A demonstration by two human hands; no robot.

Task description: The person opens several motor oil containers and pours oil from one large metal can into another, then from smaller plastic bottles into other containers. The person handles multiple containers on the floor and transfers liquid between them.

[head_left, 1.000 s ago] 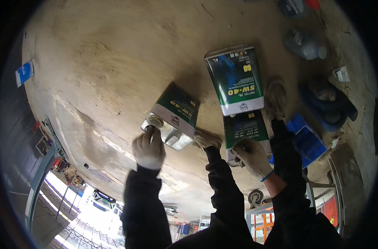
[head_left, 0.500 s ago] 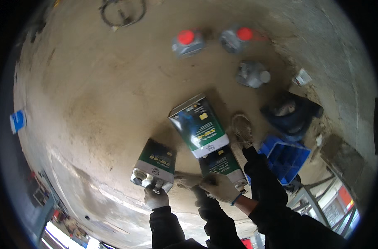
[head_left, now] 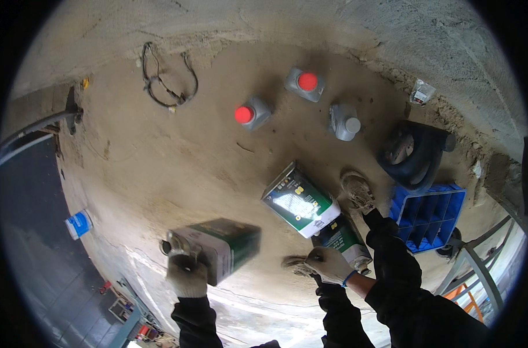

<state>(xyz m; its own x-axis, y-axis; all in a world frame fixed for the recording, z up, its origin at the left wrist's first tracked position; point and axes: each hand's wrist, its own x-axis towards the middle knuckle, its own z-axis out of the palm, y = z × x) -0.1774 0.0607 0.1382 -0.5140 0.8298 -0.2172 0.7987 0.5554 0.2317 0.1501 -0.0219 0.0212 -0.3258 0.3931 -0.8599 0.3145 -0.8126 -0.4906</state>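
My left hand (head_left: 187, 275), in a white knit glove, is closed round the top handle of a green and white motor oil tin (head_left: 232, 246). The tin hangs tilted at the left, slightly blurred. My right hand (head_left: 332, 265), gloved too, has its fingers curled beside a dark green oil tin (head_left: 346, 240); whether they hold anything is hidden. Another oil tin (head_left: 304, 203), with a shiny green label side, lies on the ground overlapping that tin. My shoes (head_left: 358, 190) are on either side of the right-hand tins.
Two grey bottles with red caps (head_left: 253, 113) and a grey bottle with a pale cap (head_left: 345, 123) stand farther off. At right are a dark jug (head_left: 415, 156), a blue divided crate (head_left: 429, 214) and a metal frame (head_left: 478, 272). A cable loop (head_left: 171, 93) and a blue-white container (head_left: 78, 224) lie left.
My left hand has swung the held tin leftward, away from the other tins, and turned it. The view has shifted, while my right hand stays by the dark green tin.
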